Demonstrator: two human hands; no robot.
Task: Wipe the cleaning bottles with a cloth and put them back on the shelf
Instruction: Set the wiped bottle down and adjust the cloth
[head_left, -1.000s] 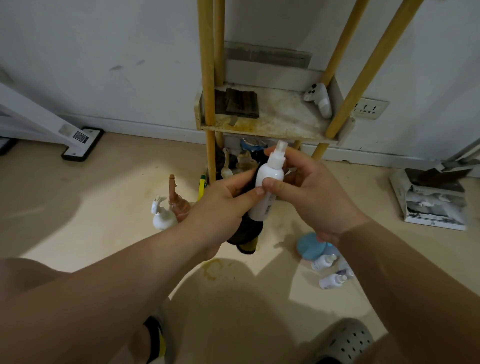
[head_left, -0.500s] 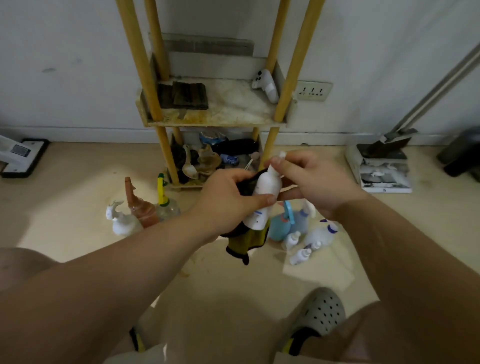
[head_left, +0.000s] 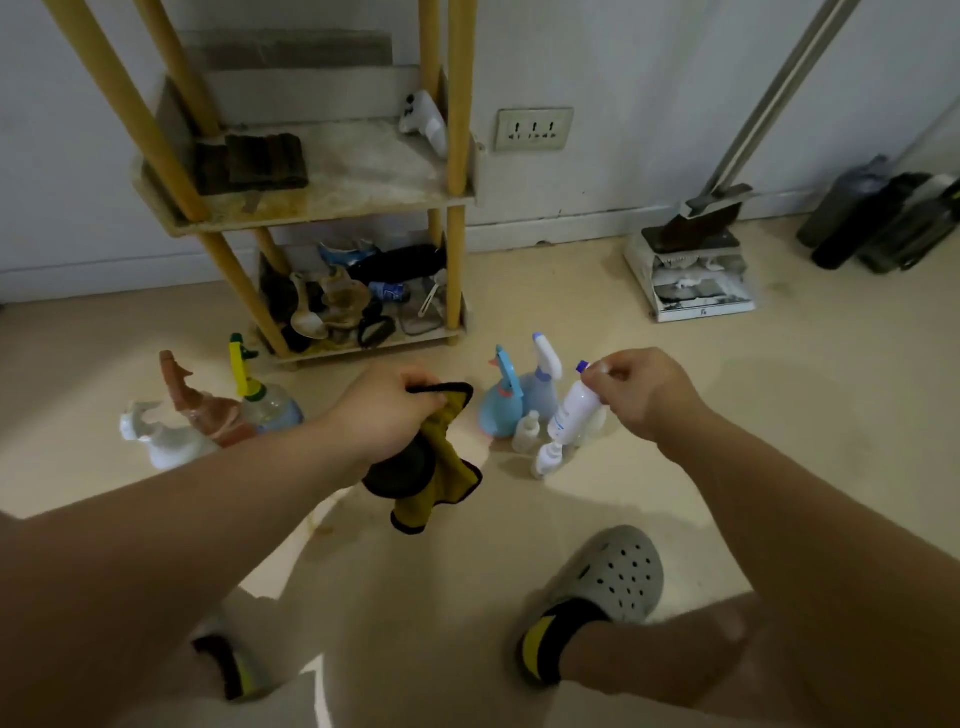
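Two hands are apart over the floor: the left hand (head_left: 387, 415) is clenched around a yellow and black cloth (head_left: 431, 467) that hangs below it. Right hand (head_left: 641, 395) pinches the top of a small white bottle (head_left: 574, 408), which tilts down to its left, above other bottles (head_left: 519, 400) standing on the floor, with the shelf (head_left: 332, 197) beyond.

Cloth (head_left: 441, 467) mustard-yellow, black-edged; bottle (head_left: 574, 410) white, blue-capped.
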